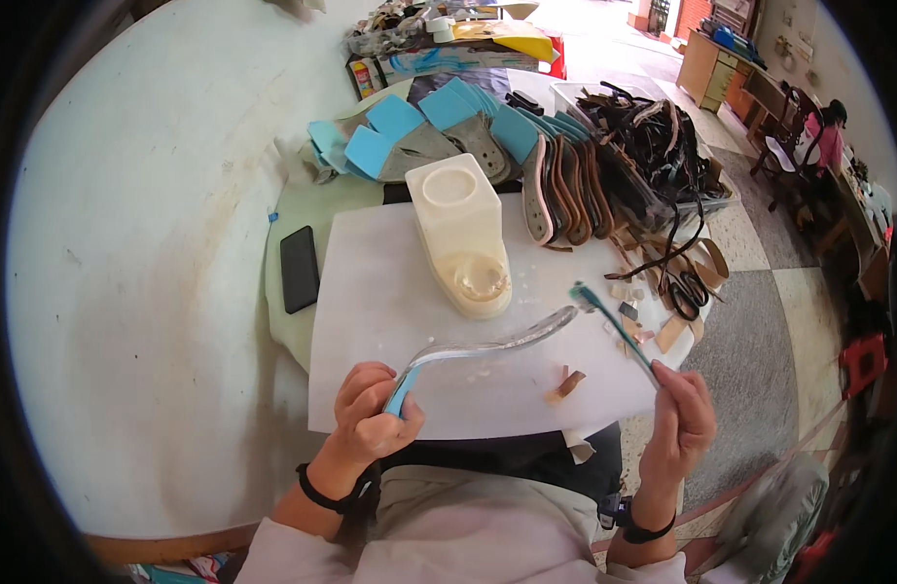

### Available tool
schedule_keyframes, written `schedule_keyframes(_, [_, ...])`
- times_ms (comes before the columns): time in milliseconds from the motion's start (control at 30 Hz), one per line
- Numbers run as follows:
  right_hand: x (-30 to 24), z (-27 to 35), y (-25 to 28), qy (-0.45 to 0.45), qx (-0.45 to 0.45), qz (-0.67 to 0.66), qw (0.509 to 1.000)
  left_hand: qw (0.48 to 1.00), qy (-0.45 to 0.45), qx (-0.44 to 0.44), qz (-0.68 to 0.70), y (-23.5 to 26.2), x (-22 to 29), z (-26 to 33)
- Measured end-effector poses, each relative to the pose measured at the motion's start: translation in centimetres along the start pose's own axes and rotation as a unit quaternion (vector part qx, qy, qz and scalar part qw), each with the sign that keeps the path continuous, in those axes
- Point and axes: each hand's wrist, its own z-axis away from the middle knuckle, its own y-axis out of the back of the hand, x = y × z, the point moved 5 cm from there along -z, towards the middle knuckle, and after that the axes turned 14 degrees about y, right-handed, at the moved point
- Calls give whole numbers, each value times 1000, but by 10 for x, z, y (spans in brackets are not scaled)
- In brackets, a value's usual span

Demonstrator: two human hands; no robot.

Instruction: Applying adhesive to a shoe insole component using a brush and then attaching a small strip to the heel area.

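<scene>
1. Left hand (373,414) has a curved insole (507,343) pinched by its blue end, seen pretty much edge-on from here.
2. Right hand (684,417) is gripping a green brush (619,331), bristle end right by the insole's far tip. Can't tell if they touch, tbh.
3. Cream container (455,216) sits on the white sheet (371,292), with a round opening at its low end.
4. Black phone (299,270) off to the left.
5. Blue-and-grey pieces (395,119) fanned out behind, dark strips (653,141) tangled beside them, scissors (689,292) below those.
</scene>
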Motion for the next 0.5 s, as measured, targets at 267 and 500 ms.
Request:
schedule_keyframes(267, [39, -17, 25, -30, -8, -24, 999, 998, 57, -34, 4, 4, 3, 7])
schedule_keyframes(500, [52, -113, -43, 29, -314, -52, 947, 995, 87, -58, -1, -7, 1, 11])
